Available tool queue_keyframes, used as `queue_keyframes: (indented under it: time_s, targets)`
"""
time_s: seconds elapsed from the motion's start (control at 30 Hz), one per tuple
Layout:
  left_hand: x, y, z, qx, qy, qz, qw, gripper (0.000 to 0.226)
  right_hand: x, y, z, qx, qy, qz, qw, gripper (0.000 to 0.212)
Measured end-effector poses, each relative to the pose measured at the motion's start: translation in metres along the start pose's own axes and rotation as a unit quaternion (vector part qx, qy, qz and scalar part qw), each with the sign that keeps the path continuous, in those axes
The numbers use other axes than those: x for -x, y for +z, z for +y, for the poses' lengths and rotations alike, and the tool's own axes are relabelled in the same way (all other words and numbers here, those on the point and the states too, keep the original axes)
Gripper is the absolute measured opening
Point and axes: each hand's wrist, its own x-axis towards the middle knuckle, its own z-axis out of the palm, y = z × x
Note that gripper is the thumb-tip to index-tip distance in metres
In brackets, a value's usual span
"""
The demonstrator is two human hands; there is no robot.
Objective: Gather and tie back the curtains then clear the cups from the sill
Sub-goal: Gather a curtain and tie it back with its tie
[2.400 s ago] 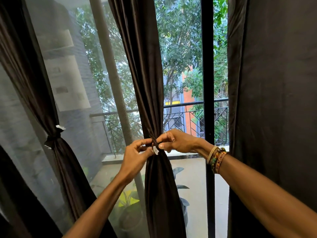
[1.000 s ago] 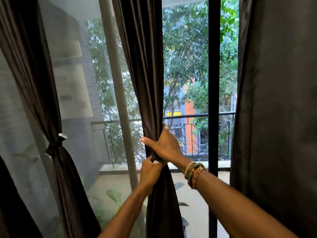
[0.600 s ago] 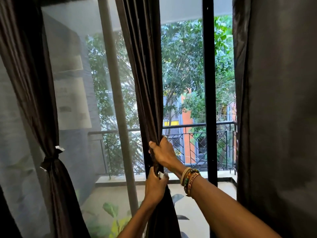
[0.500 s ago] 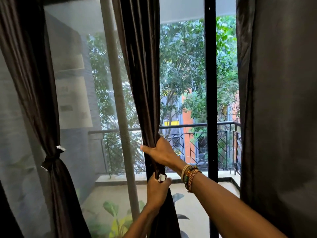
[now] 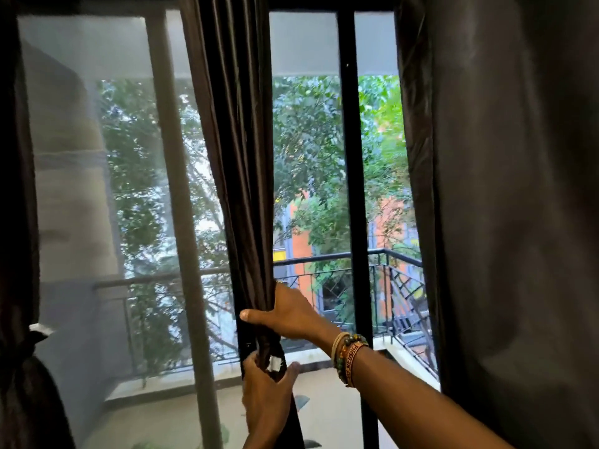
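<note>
Right hand (image 5: 291, 315) grips the gathered dark brown satin curtain (image 5: 240, 189), thumb across its front. Left hand (image 5: 267, 393) just below, fingers (image 5: 251, 362) curled round it at a white tag (image 5: 275, 363).

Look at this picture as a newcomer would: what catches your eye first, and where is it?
The dark middle curtain, bunched at the centre, with the right hand gripping it above the left hand. A loose curtain fills the right side; trees and a balcony railing show outside.
</note>
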Motion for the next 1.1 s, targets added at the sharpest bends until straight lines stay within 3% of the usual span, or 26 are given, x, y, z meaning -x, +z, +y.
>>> queue_keyframes:
  time_s: [0.1,0.2,0.27,0.33,0.4,0.43,0.53,0.73,0.83,0.9,1.0,1.1]
  targets:
    - [-0.008,0.003,0.023,0.111,0.094,0.019,0.989,0.102,0.005,-0.021,0.0,0.058,-0.016,0.053,0.997,0.056]
    - [-0.022,0.004,0.056,0.092,0.217,0.037,0.971,0.1,-0.001,-0.04,0.007,0.155,-0.013,0.087,0.984,0.061]
    - [-0.033,0.003,0.077,0.037,0.263,0.036,0.963,0.094,-0.005,-0.053,0.013,0.288,-0.045,0.109,0.95,0.058]
    - [-0.042,-0.001,0.091,-0.036,0.309,0.035,0.95,0.088,-0.006,-0.065,0.013,0.433,-0.081,0.103,0.892,0.06]
    - [-0.049,-0.003,0.104,-0.051,0.343,-0.001,0.938,0.083,-0.007,-0.074,0.014,0.515,-0.097,0.079,0.848,0.062]
    - [-0.052,-0.005,0.113,-0.046,0.35,-0.024,0.935,0.081,-0.008,-0.077,0.014,0.525,-0.094,0.074,0.842,0.062]
    - [-0.068,-0.015,0.139,-0.053,0.392,-0.022,0.918,0.078,-0.014,-0.081,0.01,0.515,-0.088,0.105,0.846,0.063]
    - [-0.085,-0.039,0.17,-0.133,0.455,-0.05,0.879,0.093,-0.023,-0.084,-0.009,0.51,-0.107,0.141,0.842,0.06]
    - [-0.087,-0.05,0.174,-0.151,0.439,-0.056,0.884,0.094,-0.02,-0.075,-0.016,0.494,-0.107,0.139,0.852,0.06]
    - [-0.088,-0.055,0.175,-0.16,0.443,-0.053,0.88,0.078,-0.019,-0.069,-0.021,0.463,-0.106,0.142,0.869,0.059]
    - [-0.091,-0.061,0.179,-0.149,0.472,-0.047,0.868,0.036,-0.018,-0.067,-0.027,0.414,-0.115,0.156,0.889,0.05]
    - [-0.095,-0.065,0.184,-0.078,0.415,-0.106,0.9,0.03,-0.016,-0.063,-0.032,0.295,-0.103,0.183,0.932,0.041]
